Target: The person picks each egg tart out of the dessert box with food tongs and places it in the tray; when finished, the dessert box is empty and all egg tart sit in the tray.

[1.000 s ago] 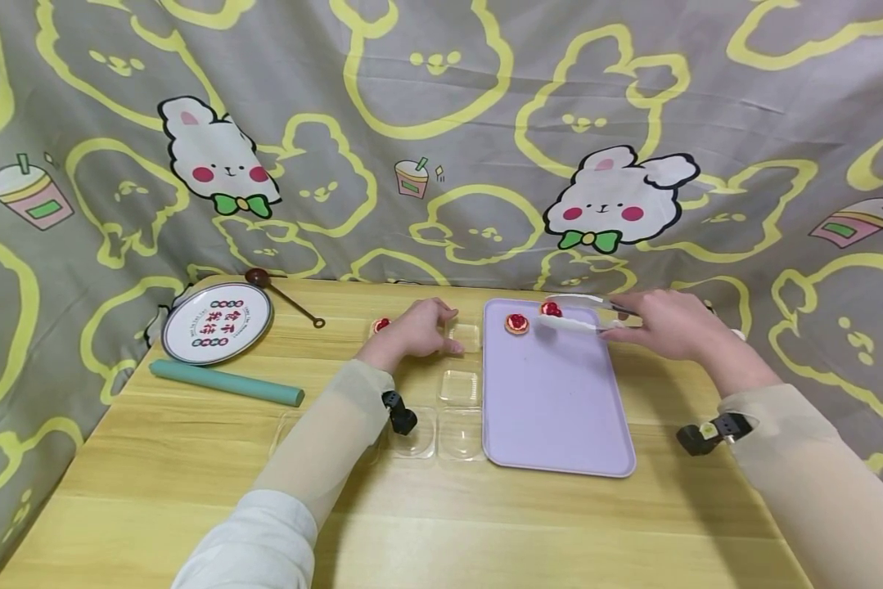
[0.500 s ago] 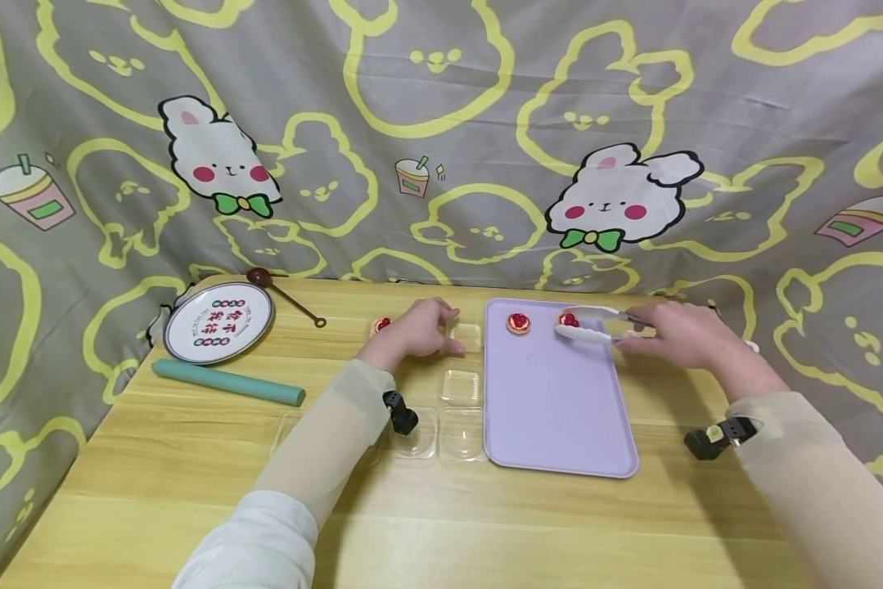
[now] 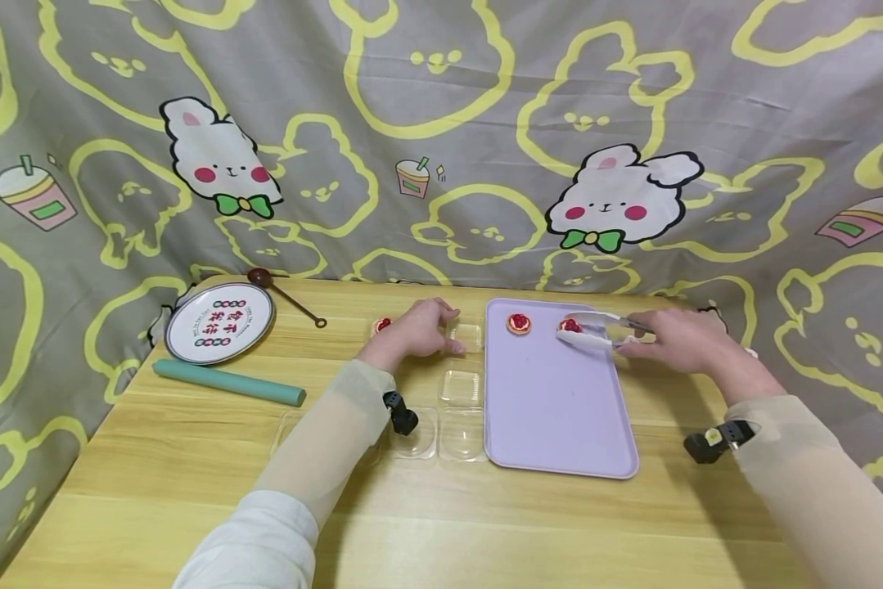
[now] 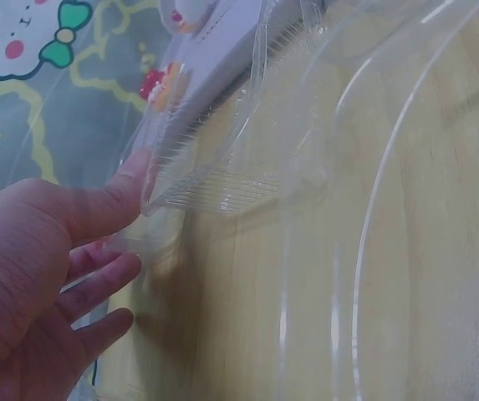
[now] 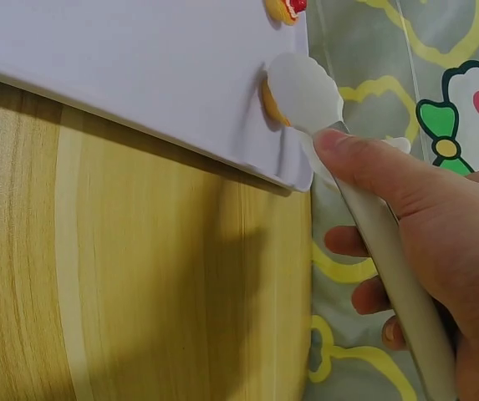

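Note:
My right hand [image 3: 680, 339] grips a pair of tongs [image 3: 596, 342] with white tips. Between those tips is a small red-topped tart [image 3: 569, 325], at the far right corner of the lilac tray [image 3: 559, 401]. In the right wrist view a tong tip hides most of the tart [image 5: 272, 104]. Another tart [image 3: 518, 324] sits on the tray to its left. Left of the tray, my left hand [image 3: 422, 327] holds a clear plastic box [image 3: 466, 337] by its side. The left wrist view has the thumb on the corner of the box [image 4: 222, 192], with the lower fingers spread below.
More clear boxes [image 3: 461, 433] stand in front of the left hand, partly hidden by the forearm. A third tart [image 3: 381, 325] shows behind the left wrist. Further left are a green rod [image 3: 227, 382], a plate [image 3: 220, 321] and a brown ladle [image 3: 286, 296]. A patterned curtain [image 3: 478, 237] backs the table.
The right hand, tongs and tart have shifted right and a little nearer, toward the tray's far right corner. The left hand has stayed on the box.

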Action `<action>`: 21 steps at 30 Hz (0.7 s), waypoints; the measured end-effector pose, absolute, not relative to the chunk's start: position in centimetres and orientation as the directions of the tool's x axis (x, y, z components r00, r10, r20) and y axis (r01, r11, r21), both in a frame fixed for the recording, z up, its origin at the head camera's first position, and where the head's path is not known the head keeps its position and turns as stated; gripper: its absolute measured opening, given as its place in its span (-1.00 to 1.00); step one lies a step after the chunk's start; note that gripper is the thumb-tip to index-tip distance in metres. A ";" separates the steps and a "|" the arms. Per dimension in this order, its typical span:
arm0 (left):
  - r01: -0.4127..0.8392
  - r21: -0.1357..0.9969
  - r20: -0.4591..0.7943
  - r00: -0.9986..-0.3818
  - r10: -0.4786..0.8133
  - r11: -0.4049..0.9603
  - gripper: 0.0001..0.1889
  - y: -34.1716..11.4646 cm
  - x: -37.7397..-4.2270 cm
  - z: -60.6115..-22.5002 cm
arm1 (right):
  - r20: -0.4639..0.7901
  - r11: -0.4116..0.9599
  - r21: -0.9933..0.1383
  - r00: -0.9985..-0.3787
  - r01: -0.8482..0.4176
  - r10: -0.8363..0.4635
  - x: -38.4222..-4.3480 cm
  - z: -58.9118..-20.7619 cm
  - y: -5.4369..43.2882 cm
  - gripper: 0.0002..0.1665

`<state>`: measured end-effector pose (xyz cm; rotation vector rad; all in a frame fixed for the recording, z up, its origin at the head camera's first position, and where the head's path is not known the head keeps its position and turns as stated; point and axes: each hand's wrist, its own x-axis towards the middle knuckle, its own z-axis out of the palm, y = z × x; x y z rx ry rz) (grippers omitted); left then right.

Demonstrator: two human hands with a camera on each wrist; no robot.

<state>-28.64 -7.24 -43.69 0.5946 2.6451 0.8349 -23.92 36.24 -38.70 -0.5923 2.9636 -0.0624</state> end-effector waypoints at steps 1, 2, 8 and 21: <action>0.294 0.600 -0.159 -0.868 0.471 0.744 -0.16 -7.2 -28.6 -43.7 | -0.111 0.924 -0.064 -0.918 -0.377 -0.382 -23.9 -38.7 36.2 -0.09; 0.294 0.601 -0.159 -0.867 0.472 0.743 -0.16 -7.2 -28.6 -43.7 | -0.114 0.925 -0.068 -0.919 -0.373 -0.379 -23.8 -38.6 36.2 -0.08; 0.297 0.602 -0.162 -0.864 0.478 0.741 -0.15 -7.4 -28.7 -43.8 | -0.101 0.925 -0.109 -0.922 -0.363 -0.373 -23.3 -38.2 36.2 -0.04; 0.328 0.601 -0.152 -0.849 0.507 0.729 -0.12 -7.5 -28.7 -43.4 | -0.066 0.930 -0.148 -0.935 -0.337 -0.349 -22.0 -36.6 35.8 -0.04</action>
